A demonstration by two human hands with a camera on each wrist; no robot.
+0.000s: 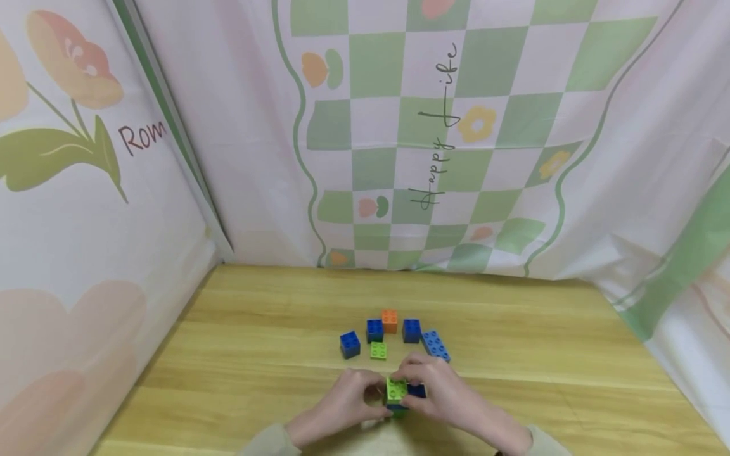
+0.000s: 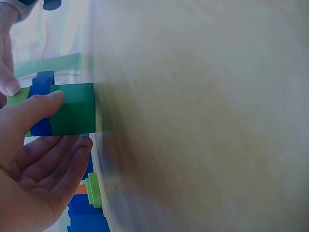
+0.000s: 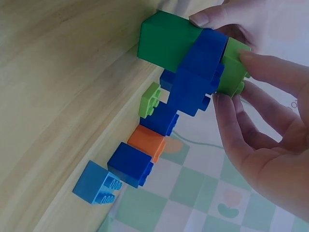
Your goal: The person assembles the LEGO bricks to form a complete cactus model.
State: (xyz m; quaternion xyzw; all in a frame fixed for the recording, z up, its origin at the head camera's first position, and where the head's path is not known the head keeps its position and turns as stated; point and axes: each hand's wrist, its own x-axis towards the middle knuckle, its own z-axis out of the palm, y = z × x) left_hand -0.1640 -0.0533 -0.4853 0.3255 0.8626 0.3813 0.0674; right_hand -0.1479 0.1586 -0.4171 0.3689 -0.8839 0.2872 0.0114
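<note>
Three-tier brick stack (image 1: 397, 399), held upright

At the base sits a green block (image 3: 169, 42), smooth-sided; above it lies a longer dark blue brick (image 3: 193, 77), one end jutting past the block towards the person's right, bare studs showing; on top stands a lime brick (image 1: 397, 391), studs up, covering the blue brick's other end; the left hand (image 1: 349, 399) grips the stack, thumb against the green block; the right hand (image 1: 440, 387) pinches the lime brick; whether that brick is fully seated cannot be told; beyond the hands, on the table (image 1: 256, 329), lie three loose dark blue bricks (image 1: 412, 330), an orange brick (image 1: 390, 321), a thin lime piece (image 1: 379, 351) and a light blue brick (image 1: 436, 346).
</note>
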